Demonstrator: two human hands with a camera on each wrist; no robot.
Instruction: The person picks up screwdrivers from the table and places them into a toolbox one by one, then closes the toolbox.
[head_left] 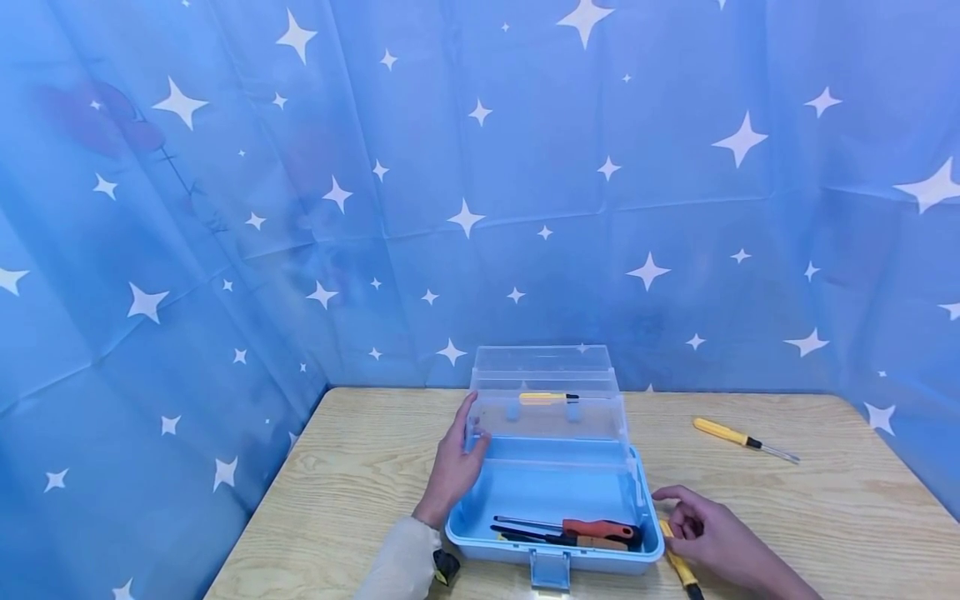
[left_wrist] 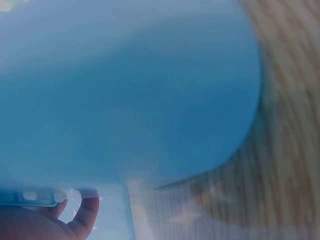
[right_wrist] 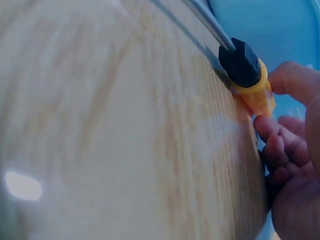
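A light blue toolbox stands with its clear lid raised. My left hand is at the lid's left edge, the thumb on the inner side and the fingers on the outer. At the box's right side my right hand has its thumb and curled fingers around a yellow-handled screwdriver. Its black collar and steel shaft angle away over the table in the right wrist view. Inside the box, along the front, lie a red-handled screwdriver and an orange-brown-handled tool.
Another yellow screwdriver lies on the wooden table, behind the right hand. A small yellow-handled screwdriver shows at the raised lid. A blue latch hangs at the box front. A starry blue curtain backs the table.
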